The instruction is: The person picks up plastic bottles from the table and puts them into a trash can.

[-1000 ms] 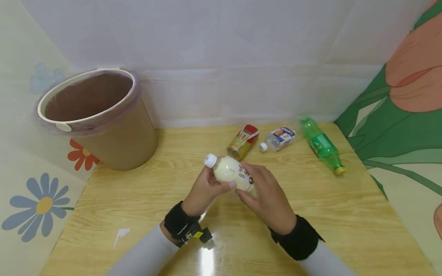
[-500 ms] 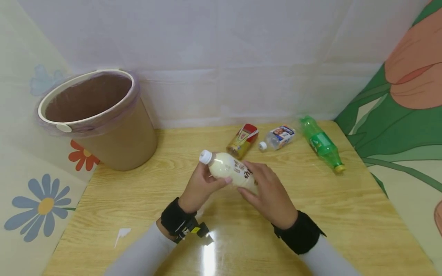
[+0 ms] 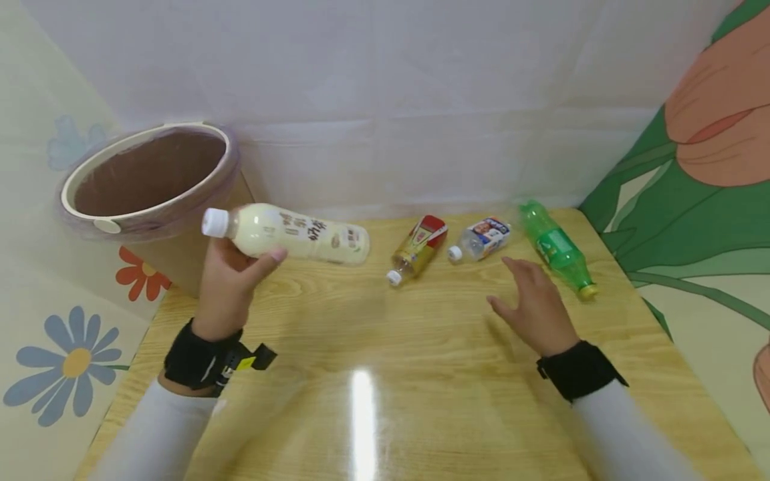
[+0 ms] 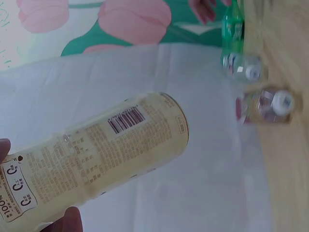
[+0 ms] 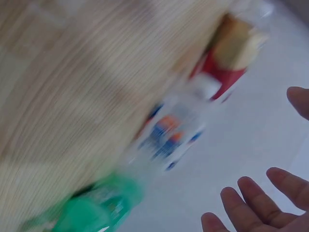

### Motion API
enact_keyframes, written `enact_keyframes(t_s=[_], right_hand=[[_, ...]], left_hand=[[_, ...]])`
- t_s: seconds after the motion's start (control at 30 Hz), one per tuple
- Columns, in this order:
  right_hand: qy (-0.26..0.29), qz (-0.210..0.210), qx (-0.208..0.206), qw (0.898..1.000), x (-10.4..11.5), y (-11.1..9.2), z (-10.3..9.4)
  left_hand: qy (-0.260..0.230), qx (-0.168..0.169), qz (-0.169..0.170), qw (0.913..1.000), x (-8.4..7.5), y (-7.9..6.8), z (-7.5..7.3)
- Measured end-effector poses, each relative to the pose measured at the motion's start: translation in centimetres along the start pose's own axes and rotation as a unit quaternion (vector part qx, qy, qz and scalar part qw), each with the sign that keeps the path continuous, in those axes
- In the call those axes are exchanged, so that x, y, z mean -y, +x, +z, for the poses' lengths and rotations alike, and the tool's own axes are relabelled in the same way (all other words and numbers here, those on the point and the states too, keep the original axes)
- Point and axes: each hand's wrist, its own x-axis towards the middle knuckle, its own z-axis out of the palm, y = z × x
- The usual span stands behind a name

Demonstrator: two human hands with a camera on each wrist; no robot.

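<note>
My left hand [image 3: 228, 294] grips a cream-coloured drink bottle [image 3: 301, 234] with a white cap, holding it near the cap end. The bottle lies almost level in the air, cap to the left, just right of the bin's front. In the left wrist view its printed back label and barcode [image 4: 126, 120] face the camera. My right hand [image 3: 535, 310] is over the right part of the table with fingers spread and nothing in them. Nearest to it are a small clear bottle [image 3: 481, 239] with a blue and white label and a green bottle [image 3: 556, 246] with a yellow cap.
A brown bin [image 3: 198, 250] with a purple-tinted liner and pale rim stands at the table's back left. A bottle with a red and gold label [image 3: 419, 244] lies in the back middle of the wooden table [image 3: 421, 374]. A white sheet [image 3: 457, 100] hangs behind.
My left hand has carried the cream-coloured bottle left and up toward the bin. The right hand has let go of it and moved right, its fingers spreading.
</note>
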Motion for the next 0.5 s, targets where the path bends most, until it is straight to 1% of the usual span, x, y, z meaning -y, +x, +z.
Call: enact_keyframes(t_s=[0.03,0.13,0.27,0.33,0.43,0.5], right_hand=[[-0.008,0.013,0.002,1.0,-1.1,0.3,-0.3],[-0.032,0.044,0.0,0.999,-4.2,1.4,-1.2],[-0.057,0.081,-0.004,0.995,-7.8,2.8,-2.2],[-0.06,0.098,0.0,0.993,-9.3,3.3,-2.5],[-0.055,0.115,0.002,0.992,-11.4,4.0,-2.2],[-0.053,0.124,0.007,0.991,-12.6,4.2,-1.8]], left_hand=[[0.004,-0.013,0.013,0.9998,-0.8,0.3,-0.7],[-0.004,-0.055,0.039,0.9977,-2.9,1.0,-2.5],[-0.016,-0.11,0.074,0.9911,-5.2,2.2,-4.2],[-0.011,-0.137,0.092,0.9861,-6.2,2.9,-4.9],[0.005,-0.174,0.122,0.9771,-7.4,3.9,-5.9],[0.003,-0.209,0.13,0.9692,-8.1,4.4,-6.5]])
